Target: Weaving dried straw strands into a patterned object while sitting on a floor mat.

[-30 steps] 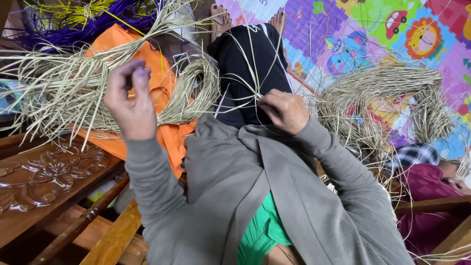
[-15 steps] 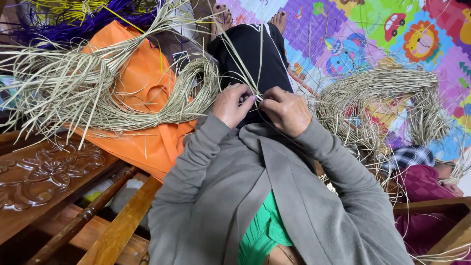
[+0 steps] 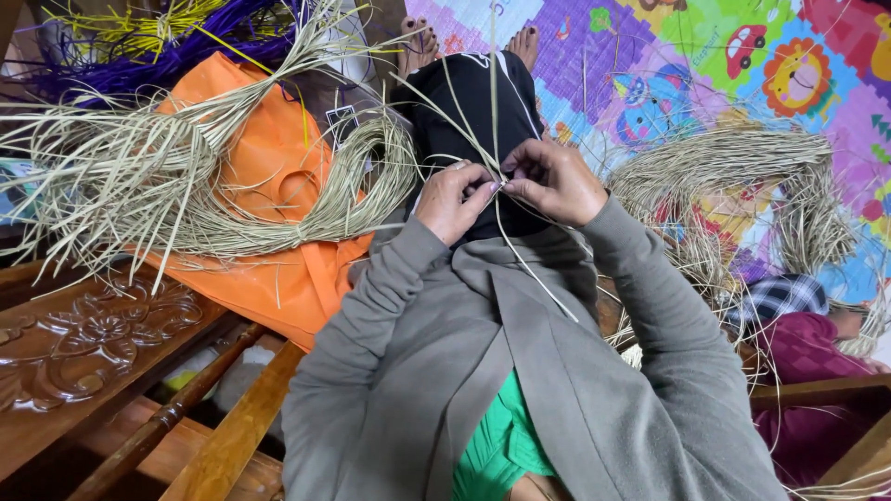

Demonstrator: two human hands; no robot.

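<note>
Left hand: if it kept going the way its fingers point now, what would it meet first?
The left hand points toward the right hand; it would likely meet those fingertips first, with only the pale straw strands pinched between them.

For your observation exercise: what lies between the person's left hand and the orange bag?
In the head view, a looped bundle of pale straw lies between the left hand and the orange bag.

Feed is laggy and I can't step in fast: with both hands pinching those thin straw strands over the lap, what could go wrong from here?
1. The strands look thin and taut between the left hand and right hand; a hard pull might snap one.
2. Loose ends run toward the straw bundle on the orange bag, so they could snag or tangle.
</note>
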